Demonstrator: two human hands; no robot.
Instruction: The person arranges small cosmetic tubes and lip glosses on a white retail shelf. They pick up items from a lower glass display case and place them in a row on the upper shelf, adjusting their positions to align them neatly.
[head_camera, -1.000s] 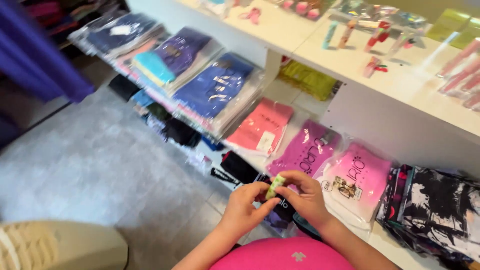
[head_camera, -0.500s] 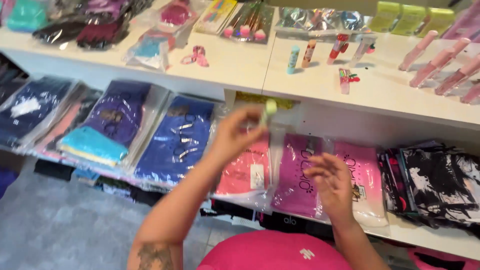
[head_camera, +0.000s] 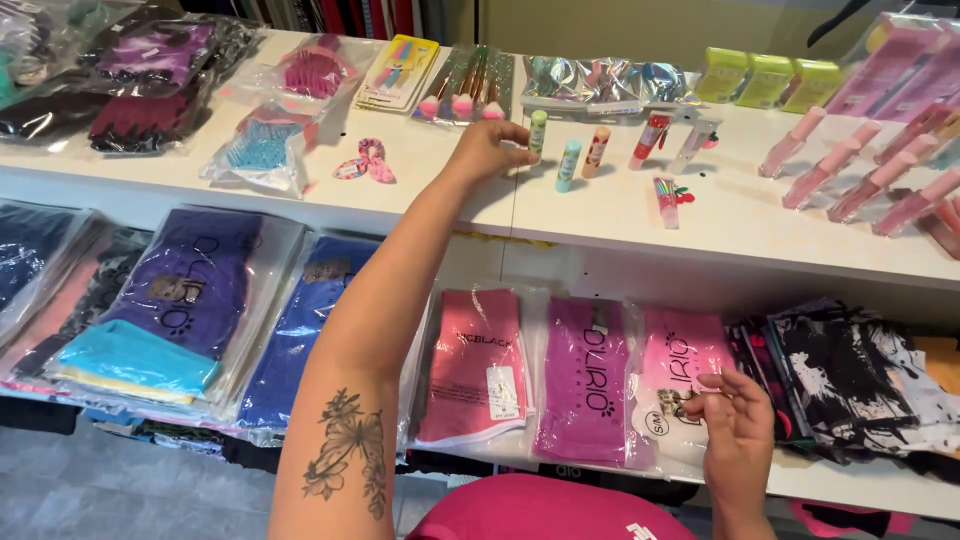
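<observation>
Now your left hand (head_camera: 487, 148) pinches the green lip balm tube (head_camera: 538, 133) upright on the white shelf (head_camera: 420, 190); your right hand (head_camera: 735, 420) hangs loose, empty.

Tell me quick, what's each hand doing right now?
Left hand: fingers closed on the upright green tube on the white shelf.
Right hand: open, empty.

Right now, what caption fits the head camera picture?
Left hand stands a green tube upright on the white shelf.

Glossy plastic green tube (head_camera: 538, 132) on matt white shelf (head_camera: 420, 180).
</observation>
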